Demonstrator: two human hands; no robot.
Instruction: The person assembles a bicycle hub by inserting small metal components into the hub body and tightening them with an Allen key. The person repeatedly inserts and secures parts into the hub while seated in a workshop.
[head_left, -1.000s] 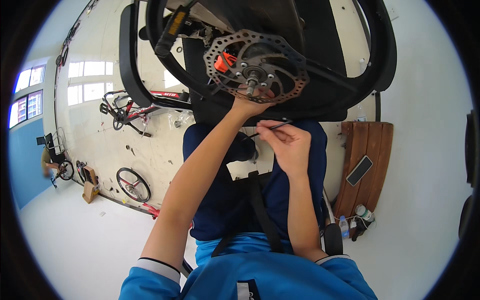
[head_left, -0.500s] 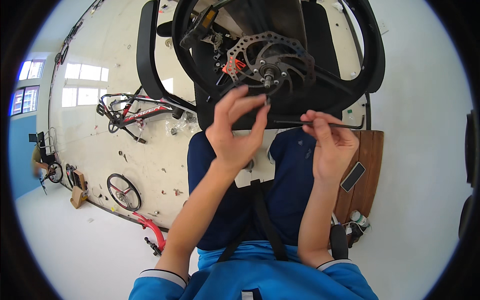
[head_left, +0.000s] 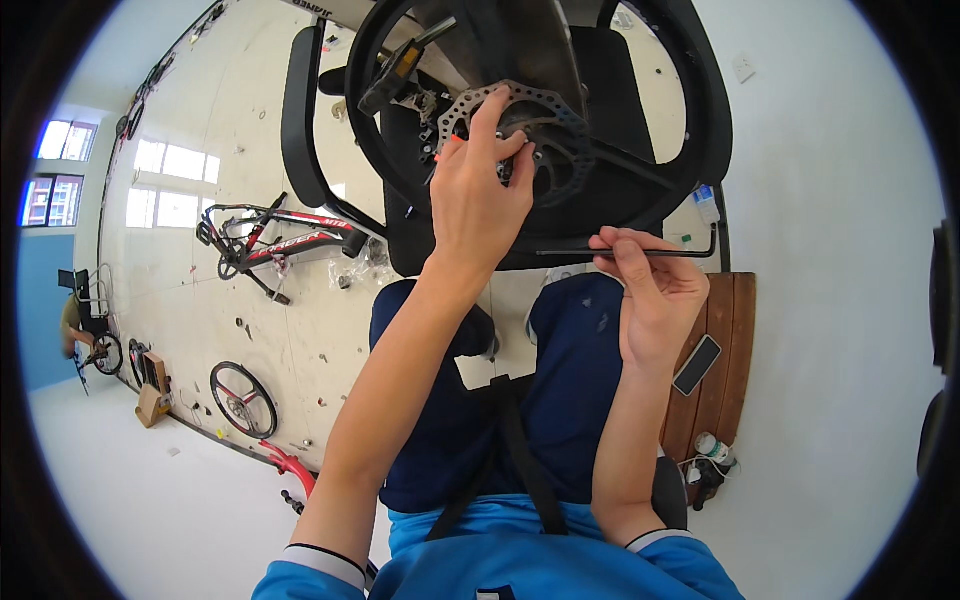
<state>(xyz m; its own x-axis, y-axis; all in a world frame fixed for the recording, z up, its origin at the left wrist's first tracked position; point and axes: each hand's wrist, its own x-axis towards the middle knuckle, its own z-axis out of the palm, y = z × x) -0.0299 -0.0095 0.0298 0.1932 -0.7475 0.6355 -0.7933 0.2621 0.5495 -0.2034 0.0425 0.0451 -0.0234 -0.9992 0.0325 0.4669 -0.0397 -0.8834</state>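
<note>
Brake disc [head_left: 548, 100] at 12 o'clock on black wheel [head_left: 707, 110], which sits over black chair seat [head_left: 415, 248], likely for support. Left hand [head_left: 470, 205] at disc's centre, fingers curled, partly spread; can't tell if anything's pinched. Right hand [head_left: 655, 285] at 2 o'clock, fingers closed on hex key [head_left: 575, 252] mid-shaft, presumably for balance.

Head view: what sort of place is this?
Probably a bike workshop: a perforated disc rotor at the left hand, a bicycle frame without wheels off to the left, and a separate loose wheel nearer the person.
</note>
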